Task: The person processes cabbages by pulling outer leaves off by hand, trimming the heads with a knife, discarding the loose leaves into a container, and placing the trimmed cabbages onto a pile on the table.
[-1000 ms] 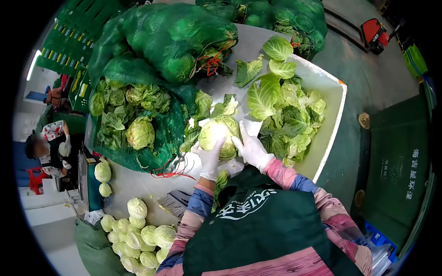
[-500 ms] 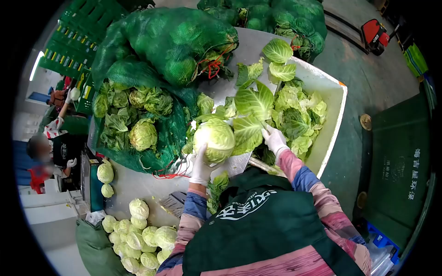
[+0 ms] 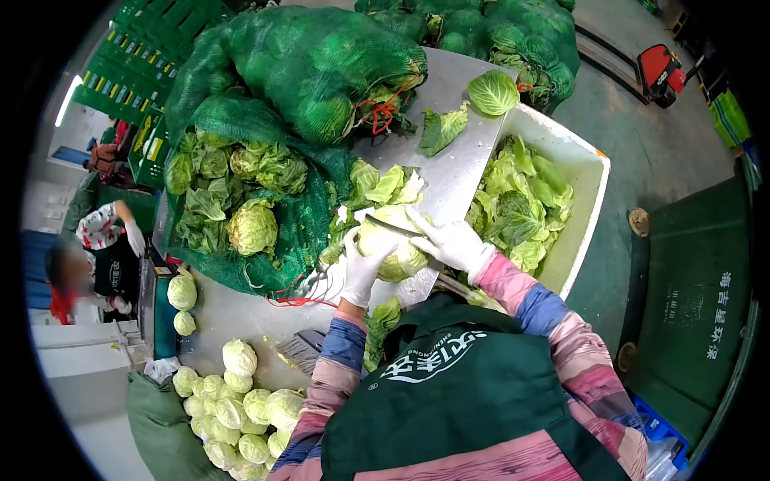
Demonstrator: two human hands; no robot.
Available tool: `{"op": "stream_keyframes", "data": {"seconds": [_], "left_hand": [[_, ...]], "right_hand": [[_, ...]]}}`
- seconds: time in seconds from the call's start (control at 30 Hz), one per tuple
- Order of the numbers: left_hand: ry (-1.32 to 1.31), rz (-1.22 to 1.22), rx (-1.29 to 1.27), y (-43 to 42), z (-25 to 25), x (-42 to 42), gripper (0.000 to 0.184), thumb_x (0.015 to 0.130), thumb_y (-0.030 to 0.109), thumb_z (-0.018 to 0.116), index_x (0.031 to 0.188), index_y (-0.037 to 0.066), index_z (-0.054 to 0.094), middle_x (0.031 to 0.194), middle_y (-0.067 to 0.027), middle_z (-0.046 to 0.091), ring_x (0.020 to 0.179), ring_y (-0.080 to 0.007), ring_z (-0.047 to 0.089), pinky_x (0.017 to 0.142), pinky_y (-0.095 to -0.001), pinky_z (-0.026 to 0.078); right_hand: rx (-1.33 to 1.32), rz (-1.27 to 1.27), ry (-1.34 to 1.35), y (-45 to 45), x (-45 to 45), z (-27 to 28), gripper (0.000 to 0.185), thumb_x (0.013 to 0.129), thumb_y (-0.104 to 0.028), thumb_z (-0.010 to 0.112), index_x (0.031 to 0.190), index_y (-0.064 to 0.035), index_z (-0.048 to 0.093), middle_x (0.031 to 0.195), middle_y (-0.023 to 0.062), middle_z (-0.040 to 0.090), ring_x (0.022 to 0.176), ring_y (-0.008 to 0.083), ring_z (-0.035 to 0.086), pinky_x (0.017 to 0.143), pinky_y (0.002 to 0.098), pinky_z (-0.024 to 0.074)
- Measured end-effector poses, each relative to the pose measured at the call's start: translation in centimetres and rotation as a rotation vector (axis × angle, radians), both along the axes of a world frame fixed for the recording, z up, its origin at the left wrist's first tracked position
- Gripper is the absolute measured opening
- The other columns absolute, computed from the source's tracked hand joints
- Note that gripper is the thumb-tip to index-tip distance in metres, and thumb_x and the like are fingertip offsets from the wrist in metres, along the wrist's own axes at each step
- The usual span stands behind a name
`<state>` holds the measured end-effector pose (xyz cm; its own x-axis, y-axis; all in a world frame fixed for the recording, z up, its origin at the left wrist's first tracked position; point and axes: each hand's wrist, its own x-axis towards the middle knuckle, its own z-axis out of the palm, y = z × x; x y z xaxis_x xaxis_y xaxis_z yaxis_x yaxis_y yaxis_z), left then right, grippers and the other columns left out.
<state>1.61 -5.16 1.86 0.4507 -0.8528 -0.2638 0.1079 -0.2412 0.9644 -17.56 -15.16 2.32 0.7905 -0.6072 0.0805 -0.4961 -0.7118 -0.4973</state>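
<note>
A pale green cabbage (image 3: 403, 263) sits over the metal table's near edge, between my two gloved hands. My left hand (image 3: 362, 268) wraps round its left and lower side. My right hand (image 3: 455, 243) is on its right side, holding a knife (image 3: 391, 225) whose dark blade lies across the top of the cabbage; the handle is hidden in the glove. Loose leaves (image 3: 387, 186) lie just beyond the cabbage, and another leaf (image 3: 443, 130) rests farther up the table.
To the right, a white box (image 3: 589, 200) holds stripped leaves. An opened green net bag (image 3: 309, 216) of cabbages lies left, with a full net bag (image 3: 321, 68) behind. Trimmed cabbages (image 3: 233, 417) pile up at lower left. A co-worker (image 3: 112, 256) stands at far left.
The large leaves by my right hand have left the cabbage's side, and more leaves show in the white box. My right hand has moved left onto the cabbage, and the knife blade now shows.
</note>
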Motion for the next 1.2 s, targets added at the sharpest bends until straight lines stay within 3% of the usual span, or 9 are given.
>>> {"op": "stream_keyframes", "data": {"seconds": [0.4, 0.57, 0.63, 0.67, 0.77, 0.93, 1.0, 1.13, 1.2], "left_hand": [[0.107, 0.028, 0.041, 0.0, 1.6, -0.7, 0.080, 0.070, 0.010, 0.082, 0.129, -0.002, 0.029, 0.120, -0.0187, 0.051, 0.107, -0.0220, 0.056, 0.089, -0.0321, 0.050], [-0.208, -0.071, -0.005, 1.3, 0.2, -0.9, 0.086, 0.069, 0.015, 0.081, 0.136, -0.001, 0.030, 0.128, -0.0167, 0.046, 0.116, -0.0236, 0.050, 0.099, -0.0341, 0.042], [-0.318, -0.149, 0.027, 1.5, -1.2, 1.2, 0.094, 0.069, 0.019, 0.082, 0.143, 0.000, 0.026, 0.131, -0.0168, 0.044, 0.118, -0.0245, 0.048, 0.100, -0.0338, 0.042], [-0.320, -0.149, 0.027, 2.2, -1.9, 2.3, 0.094, 0.069, 0.019, 0.082, 0.143, 0.000, 0.026, 0.131, -0.0168, 0.044, 0.118, -0.0245, 0.048, 0.100, -0.0338, 0.042], [0.104, -0.129, 0.065, 3.4, 1.6, 2.3, 0.087, 0.075, 0.012, 0.076, 0.144, 0.004, 0.024, 0.133, -0.0161, 0.044, 0.114, -0.0233, 0.053, 0.091, -0.0340, 0.049], [0.226, 0.094, 0.193, 4.0, 0.2, 3.5, 0.076, 0.076, 0.009, 0.074, 0.139, 0.002, 0.031, 0.129, -0.0120, 0.050, 0.115, -0.0229, 0.053, 0.090, -0.0336, 0.049], [-0.233, -0.213, 0.002, 2.3, -0.2, 4.2, 0.076, 0.074, 0.011, 0.078, 0.136, 0.000, 0.036, 0.130, -0.0126, 0.050, 0.117, -0.0240, 0.051, 0.097, -0.0340, 0.044], [-0.935, -0.012, -0.105, -1.7, 1.6, 2.0, 0.094, 0.060, 0.027, 0.087, 0.134, -0.003, 0.037, 0.133, -0.0213, 0.042, 0.125, -0.0318, 0.042, 0.103, -0.0392, 0.038], [-0.889, -0.052, -0.060, -2.2, 0.9, 0.7, 0.091, 0.062, 0.028, 0.086, 0.133, -0.003, 0.039, 0.128, -0.0217, 0.043, 0.122, -0.0307, 0.043, 0.104, -0.0373, 0.036]], "right_hand": [[0.027, -0.145, 0.077, -1.7, 2.4, 1.3, 0.047, 0.096, -0.047, 0.037, 0.136, -0.0230, 0.043, 0.066, 0.0147, 0.064, 0.060, 0.0342, 0.064, 0.053, 0.0443, 0.0498], [-0.082, -0.298, 0.050, -5.2, 1.8, -0.1, 0.037, 0.097, -0.043, 0.038, 0.125, -0.0255, 0.054, 0.067, 0.0135, 0.065, 0.060, 0.0323, 0.064, 0.054, 0.0442, 0.0502], [-0.012, -0.323, 0.177, -6.4, 0.8, -0.2, 0.035, 0.097, -0.043, 0.039, 0.126, -0.0280, 0.053, 0.072, 0.0141, 0.066, 0.064, 0.0327, 0.065, 0.057, 0.0436, 0.0512], [0.060, -0.371, 0.174, -6.9, -0.4, -0.5, 0.038, 0.096, -0.042, 0.041, 0.134, -0.0426, 0.043, 0.072, 0.0165, 0.064, 0.066, 0.0339, 0.064, 0.058, 0.0418, 0.0516], [0.295, -0.556, 0.429, -7.9, -5.0, -3.3, 0.036, 0.098, -0.033, 0.039, 0.132, -0.0389, 0.049, 0.094, 0.0111, 0.069, 0.076, 0.0251, 0.067, 0.078, 0.0375, 0.0530], [0.175, -0.904, 0.380, -9.9, -11.0, -5.2, 0.045, 0.098, -0.038, 0.040, 0.142, -0.0334, 0.035, 0.086, 0.0152, 0.068, 0.068, 0.0295, 0.066, 0.066, 0.0417, 0.0526], [0.178, -0.772, -0.032, -8.6, -7.8, -3.4, 0.047, 0.096, -0.043, 0.043, 0.141, -0.0314, 0.037, 0.084, 0.0172, 0.068, 0.070, 0.0335, 0.066, 0.068, 0.0429, 0.0521], [0.479, -0.417, -0.139, -4.5, -1.1, 0.6, 0.046, 0.094, -0.047, 0.046, 0.136, -0.0277, 0.046, 0.111, 0.0201, 0.062, 0.098, 0.0378, 0.061, 0.086, 0.0395, 0.0481], [0.468, -0.357, -0.279, -3.0, 0.4, -1.3, 0.046, 0.094, -0.046, 0.045, 0.133, -0.0232, 0.050, 0.103, 0.0209, 0.064, 0.093, 0.0385, 0.062, 0.082, 0.0420, 0.0489]]}}
